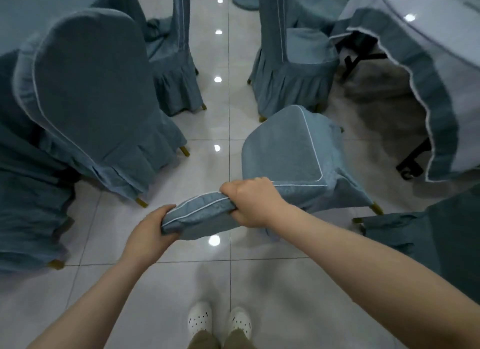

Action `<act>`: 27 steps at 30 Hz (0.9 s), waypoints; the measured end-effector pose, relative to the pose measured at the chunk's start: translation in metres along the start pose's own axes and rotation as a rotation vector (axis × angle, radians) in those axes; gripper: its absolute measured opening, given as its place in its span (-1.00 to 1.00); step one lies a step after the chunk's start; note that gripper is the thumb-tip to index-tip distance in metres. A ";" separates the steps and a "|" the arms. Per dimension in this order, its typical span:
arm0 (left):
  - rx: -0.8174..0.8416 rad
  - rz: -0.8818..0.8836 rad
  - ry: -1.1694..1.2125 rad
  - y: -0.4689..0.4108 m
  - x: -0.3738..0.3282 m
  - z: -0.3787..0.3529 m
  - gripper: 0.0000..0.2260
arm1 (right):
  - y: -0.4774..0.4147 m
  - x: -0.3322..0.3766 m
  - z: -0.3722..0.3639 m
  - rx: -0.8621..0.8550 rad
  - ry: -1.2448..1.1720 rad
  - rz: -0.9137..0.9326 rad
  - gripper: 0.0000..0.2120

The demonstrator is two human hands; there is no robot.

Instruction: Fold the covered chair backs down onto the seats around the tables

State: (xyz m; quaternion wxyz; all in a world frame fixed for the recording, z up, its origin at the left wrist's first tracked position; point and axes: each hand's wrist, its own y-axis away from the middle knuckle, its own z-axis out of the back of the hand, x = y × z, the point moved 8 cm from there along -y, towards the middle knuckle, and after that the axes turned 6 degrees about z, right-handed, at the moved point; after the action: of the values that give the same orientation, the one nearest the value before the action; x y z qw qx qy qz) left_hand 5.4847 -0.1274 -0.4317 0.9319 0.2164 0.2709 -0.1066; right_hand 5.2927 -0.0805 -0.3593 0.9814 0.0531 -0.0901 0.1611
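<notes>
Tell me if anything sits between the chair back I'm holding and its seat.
Nothing visible does. The left hand and right hand both grip the top edge of the covered chair back, and the seat beyond it shows only its blue cover. The neighbouring chair stands apart.

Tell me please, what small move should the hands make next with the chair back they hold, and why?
Probably tip the covered chair back forward and down toward its seat. The left hand and right hand both grip the back's piped top edge, the back does not yet lie on the seat, and the seat beyond the hands shows nothing on it.
</notes>
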 end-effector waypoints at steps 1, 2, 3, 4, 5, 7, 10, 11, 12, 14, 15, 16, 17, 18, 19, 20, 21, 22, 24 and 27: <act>-0.030 -0.001 -0.016 -0.005 -0.007 0.009 -0.65 | 0.003 -0.005 0.011 -0.031 -0.025 -0.030 -0.72; -0.065 -0.010 -0.044 -0.009 -0.017 0.019 -0.71 | 0.007 -0.010 0.023 -0.062 -0.050 -0.062 -0.72; -0.105 -0.031 -0.076 -0.012 -0.027 0.028 -0.76 | 0.010 -0.016 0.033 -0.096 -0.071 -0.091 -0.73; -0.144 -0.064 -0.107 -0.016 -0.041 0.038 -0.81 | 0.015 -0.023 0.045 -0.130 -0.084 -0.119 -0.73; -0.175 -0.099 -0.130 -0.019 -0.056 0.047 -0.83 | 0.019 -0.029 0.056 -0.161 -0.094 -0.148 -0.74; -0.210 -0.175 -0.155 -0.024 -0.090 0.064 -0.83 | 0.032 -0.041 0.074 -0.221 -0.100 -0.214 -0.74; -0.185 -0.282 -0.219 -0.030 -0.139 0.074 -0.86 | 0.058 -0.060 0.090 -0.326 -0.123 -0.327 -0.73; -0.174 -0.315 -0.237 -0.030 -0.153 0.074 -0.88 | 0.068 -0.066 0.093 -0.355 -0.130 -0.359 -0.72; -0.166 -0.344 -0.247 -0.030 -0.167 0.072 -0.88 | 0.079 -0.072 0.094 -0.375 -0.133 -0.392 -0.72; -0.136 -0.398 -0.256 -0.026 -0.193 0.064 -0.85 | 0.101 -0.084 0.096 -0.402 -0.147 -0.462 -0.71; -0.118 -0.428 -0.261 -0.024 -0.205 0.058 -0.83 | 0.112 -0.090 0.095 -0.411 -0.162 -0.495 -0.70; -0.104 -0.454 -0.273 -0.022 -0.216 0.051 -0.82 | 0.123 -0.095 0.094 -0.417 -0.177 -0.524 -0.70; -0.099 -0.474 -0.287 -0.019 -0.226 0.045 -0.81 | 0.134 -0.099 0.093 -0.422 -0.188 -0.549 -0.70; -0.101 -0.489 -0.297 -0.016 -0.235 0.039 -0.80 | 0.144 -0.102 0.092 -0.427 -0.195 -0.571 -0.70; -0.105 -0.502 -0.301 -0.012 -0.244 0.033 -0.80 | 0.154 -0.104 0.092 -0.428 -0.204 -0.596 -0.70; -0.109 -0.519 -0.302 -0.008 -0.252 0.027 -0.79 | 0.163 -0.107 0.093 -0.428 -0.209 -0.626 -0.70; -0.112 -0.533 -0.308 -0.004 -0.259 0.021 -0.78 | 0.172 -0.110 0.095 -0.423 -0.200 -0.656 -0.69; -0.113 -0.539 -0.323 -0.001 -0.263 0.017 -0.78 | 0.177 -0.113 0.096 -0.406 -0.179 -0.681 -0.67; -0.113 -0.569 -0.351 0.004 -0.273 0.007 -0.79 | 0.188 -0.114 0.101 -0.379 -0.104 -0.707 -0.62; -0.140 -0.621 -0.347 0.014 -0.295 -0.003 -0.82 | 0.184 -0.105 0.112 -0.408 -0.012 -0.637 -0.51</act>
State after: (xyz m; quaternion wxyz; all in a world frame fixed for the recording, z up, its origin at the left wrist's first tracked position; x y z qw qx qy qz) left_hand 5.2423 -0.0896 -0.2667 0.8997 0.0379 0.1681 -0.4010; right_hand 5.1167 0.0461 -0.2567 0.9721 -0.1174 -0.1049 -0.1739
